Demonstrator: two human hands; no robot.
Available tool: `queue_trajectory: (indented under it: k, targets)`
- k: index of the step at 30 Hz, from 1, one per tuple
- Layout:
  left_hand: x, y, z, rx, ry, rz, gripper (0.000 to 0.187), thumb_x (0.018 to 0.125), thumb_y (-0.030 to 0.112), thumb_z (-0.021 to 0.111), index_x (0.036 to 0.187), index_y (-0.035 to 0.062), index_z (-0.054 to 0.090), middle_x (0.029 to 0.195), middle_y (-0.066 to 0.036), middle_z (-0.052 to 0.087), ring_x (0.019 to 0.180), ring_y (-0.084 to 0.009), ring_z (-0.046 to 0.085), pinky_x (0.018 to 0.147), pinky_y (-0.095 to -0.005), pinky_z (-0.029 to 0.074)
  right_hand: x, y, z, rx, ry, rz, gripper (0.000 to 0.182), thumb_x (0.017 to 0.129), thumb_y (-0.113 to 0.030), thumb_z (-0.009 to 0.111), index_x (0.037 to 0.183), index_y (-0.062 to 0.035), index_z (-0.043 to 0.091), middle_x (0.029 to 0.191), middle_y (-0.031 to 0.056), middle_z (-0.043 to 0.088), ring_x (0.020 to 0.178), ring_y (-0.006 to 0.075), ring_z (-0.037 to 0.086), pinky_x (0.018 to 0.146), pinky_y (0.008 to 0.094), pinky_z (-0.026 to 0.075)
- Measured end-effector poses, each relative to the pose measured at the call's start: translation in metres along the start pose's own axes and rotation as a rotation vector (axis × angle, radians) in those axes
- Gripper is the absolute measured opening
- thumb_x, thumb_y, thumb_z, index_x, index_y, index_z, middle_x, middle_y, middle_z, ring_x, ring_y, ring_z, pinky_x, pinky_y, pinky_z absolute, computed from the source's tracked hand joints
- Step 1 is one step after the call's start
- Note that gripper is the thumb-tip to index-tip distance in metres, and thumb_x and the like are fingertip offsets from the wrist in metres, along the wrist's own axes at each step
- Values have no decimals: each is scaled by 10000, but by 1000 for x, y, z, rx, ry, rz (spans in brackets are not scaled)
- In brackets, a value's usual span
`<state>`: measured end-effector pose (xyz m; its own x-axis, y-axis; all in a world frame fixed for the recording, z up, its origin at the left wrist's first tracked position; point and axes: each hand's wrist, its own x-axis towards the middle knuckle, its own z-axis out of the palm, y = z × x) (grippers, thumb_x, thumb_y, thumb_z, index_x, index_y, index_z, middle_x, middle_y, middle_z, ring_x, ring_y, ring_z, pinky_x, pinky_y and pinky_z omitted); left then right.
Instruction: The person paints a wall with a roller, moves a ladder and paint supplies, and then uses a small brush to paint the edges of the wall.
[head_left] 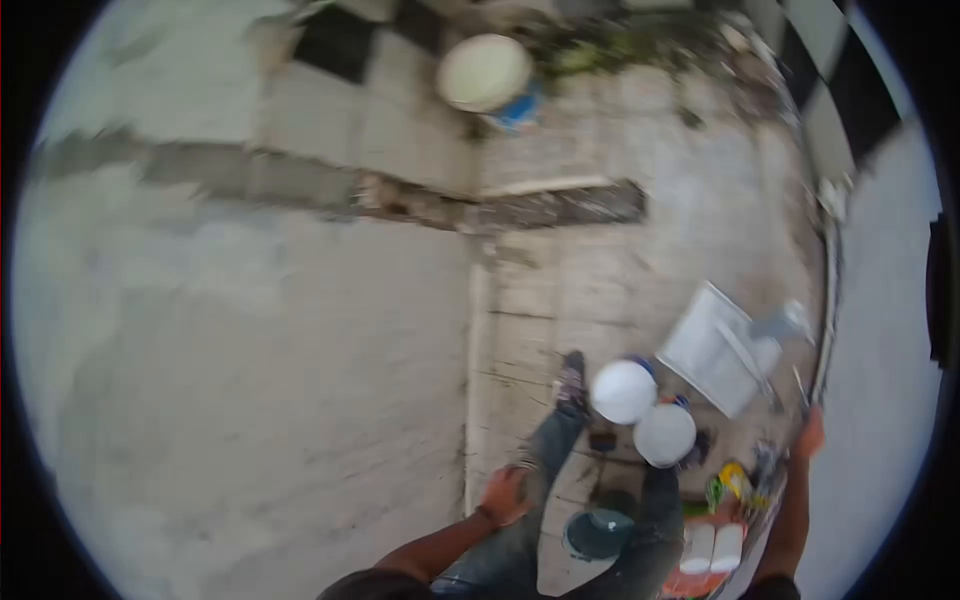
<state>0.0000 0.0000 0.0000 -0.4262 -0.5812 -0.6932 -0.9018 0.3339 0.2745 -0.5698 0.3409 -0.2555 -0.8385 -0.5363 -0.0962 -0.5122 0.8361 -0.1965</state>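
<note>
My left hand (506, 496) rests by the knee of my jeans (558, 440); blur hides whether its fingers are apart or closed. At the right wall, my right hand (812, 434) is closed round a thin object (800, 385) too blurred to name. Near it on the floor lies a pale rectangular tray or board (712, 348) with a long strip across it. Two round white lids or bucket tops (623, 392) are in front of my legs. A dark green bucket (598, 534) stands between my legs.
A white bucket (486, 74) stands farther ahead beside green plants (610, 50). A broken low ledge (560, 207) juts from the left wall (250, 360). White rolls or containers (712, 548) and a yellow packet (735, 480) lie at the lower right.
</note>
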Motion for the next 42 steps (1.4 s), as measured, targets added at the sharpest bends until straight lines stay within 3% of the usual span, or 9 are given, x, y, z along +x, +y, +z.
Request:
queue_trajectory:
  k: [2, 3, 5, 11, 15, 17, 19, 31, 42]
  targets:
    - [23, 18, 58, -2, -13, -1, 598, 727, 343, 619, 1232, 73, 445, 1228, -201, 446, 1134, -391, 427, 945, -488, 373, 3, 22, -25, 57, -9, 66, 369, 826, -58, 495, 1180, 29, 549, 1118, 222, 602, 1021, 365, 583, 896, 401, 450]
    - [7, -50, -30, 62, 81, -10, 575, 737, 343, 605, 1215, 64, 451, 1222, -202, 445, 1129, -393, 429, 935, -496, 377, 6, -124, -59, 210, 17, 54, 398, 891, -154, 481, 1247, 22, 503, 1188, 207, 573, 1087, 345, 553, 938, 381, 416]
    - [0, -45, -27, 3, -33, -6, 560, 749, 346, 592, 1206, 56, 450, 1222, -207, 437, 1128, -397, 431, 927, -509, 378, -18, -116, -104, 260, -27, 0, 523, 862, -262, 526, 1283, 40, 456, 1235, 249, 527, 1140, 359, 519, 969, 391, 385]
    - [-26, -50, -97, -163, -32, -27, 575, 759, 325, 614, 1216, 20, 444, 1223, -240, 428, 1127, -393, 443, 934, -505, 384, -45, -335, -306, 431, 87, -527, 357, 859, -271, 635, 1153, -77, 580, 1039, 196, 630, 930, 349, 599, 834, 415, 460]
    - [-72, -97, -139, -186, 394, -100, 589, 758, 358, 639, 1197, 1, 474, 1177, -264, 481, 1070, -418, 489, 937, -480, 398, -59, -431, -342, 404, -452, -487, 345, 894, -246, 568, 1138, -2, 562, 960, 227, 619, 859, 334, 593, 757, 405, 450]
    - [-118, -107, -155, -215, 812, -128, 565, 764, 390, 629, 1162, 10, 501, 1099, -244, 544, 1037, -389, 519, 906, -463, 422, -61, -470, -340, 611, -302, -873, 303, 904, -277, 547, 985, 14, 558, 776, 171, 568, 714, 317, 537, 667, 407, 437]
    - [-190, -90, -176, -466, 992, -270, 468, 792, 341, 614, 1106, 5, 526, 1046, -228, 570, 994, -366, 543, 873, -427, 438, -50, -479, -279, 741, -457, -793, 180, 765, -106, 585, 760, 23, 459, 653, 85, 397, 615, 173, 369, 549, 356, 326]
    - [-425, -84, -53, -865, 1623, -782, 402, 782, 250, 657, 1080, 6, 541, 1008, -183, 592, 939, -326, 571, 823, -389, 459, -246, -598, -395, 858, -781, -1140, 98, 842, -85, 558, 821, -30, 480, 619, 16, 406, 502, 97, 413, 448, 281, 359]
    - [-413, -99, 197, -1770, 1406, -1234, 382, 790, 277, 648, 1065, 18, 585, 958, -132, 639, 872, -246, 619, 746, -345, 480, -424, -730, -405, 862, -1151, -1242, 117, 907, -102, 504, 841, -93, 408, 565, -23, 395, 396, 54, 358, 354, 205, 290]
